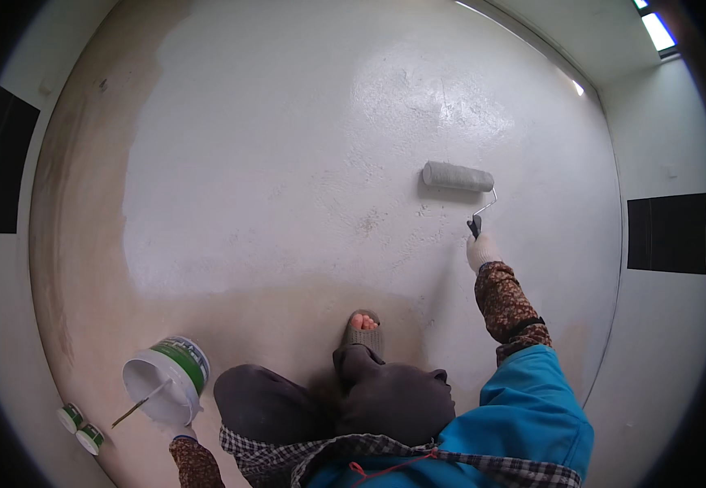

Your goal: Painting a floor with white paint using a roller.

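Gloved R hand (483, 250) grips the handle of the paint roller (457, 176), its grey sleeve on the white-coated part of the floor (271, 122), ahead & to the person's R. L hand (182, 433) is at the near side of the white/green bucket (182, 362), lower L, w/ a stick (129, 413) poking out; can't tell if it's gripping. 2 small tubs (89, 438) sit just beyond, far L.

Roller sleeve (458, 176): matt, rough surf. Frame (486, 206): metal wire. Handle (475, 226): plast. Bucket (145, 376): smooth plast. Floor coat (467, 114): glossy w/ rough patches.
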Demonstrator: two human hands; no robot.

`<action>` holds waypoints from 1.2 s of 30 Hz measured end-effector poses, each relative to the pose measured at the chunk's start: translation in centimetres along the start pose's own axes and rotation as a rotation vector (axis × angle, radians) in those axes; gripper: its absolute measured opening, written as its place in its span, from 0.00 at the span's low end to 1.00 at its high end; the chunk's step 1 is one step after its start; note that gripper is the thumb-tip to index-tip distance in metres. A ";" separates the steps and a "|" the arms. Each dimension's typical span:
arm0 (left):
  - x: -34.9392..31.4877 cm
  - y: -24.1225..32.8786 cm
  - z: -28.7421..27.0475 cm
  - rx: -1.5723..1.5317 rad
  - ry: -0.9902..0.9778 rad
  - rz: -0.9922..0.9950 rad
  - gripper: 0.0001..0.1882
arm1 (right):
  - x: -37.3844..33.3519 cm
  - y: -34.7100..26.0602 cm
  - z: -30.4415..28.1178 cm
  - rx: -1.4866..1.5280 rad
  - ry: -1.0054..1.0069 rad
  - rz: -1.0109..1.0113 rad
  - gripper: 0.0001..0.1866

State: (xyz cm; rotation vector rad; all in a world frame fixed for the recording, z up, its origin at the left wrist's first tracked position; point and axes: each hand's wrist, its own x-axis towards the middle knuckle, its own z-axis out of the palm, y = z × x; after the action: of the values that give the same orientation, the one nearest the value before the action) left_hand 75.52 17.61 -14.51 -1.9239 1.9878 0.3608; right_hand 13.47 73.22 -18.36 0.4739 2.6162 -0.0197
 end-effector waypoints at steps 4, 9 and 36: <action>-0.2 -0.1 -0.3 0.399 0.018 -0.147 0.53 | 6.6 -6.6 1.0 0.197 0.144 -0.043 0.21; 0.3 -0.3 0.3 0.290 -0.002 0.026 0.49 | 0.7 -6.6 1.8 0.235 -0.019 0.003 0.21; -3.7 5.4 -6.3 -1.186 0.475 -0.272 0.30 | -12.9 5.5 8.2 0.452 -0.239 -0.155 0.18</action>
State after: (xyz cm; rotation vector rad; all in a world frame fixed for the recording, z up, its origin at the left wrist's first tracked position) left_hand 69.71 18.57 -7.55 -3.1736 1.8541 1.3324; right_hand 29.69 73.35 -19.34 0.3880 2.3973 -0.6856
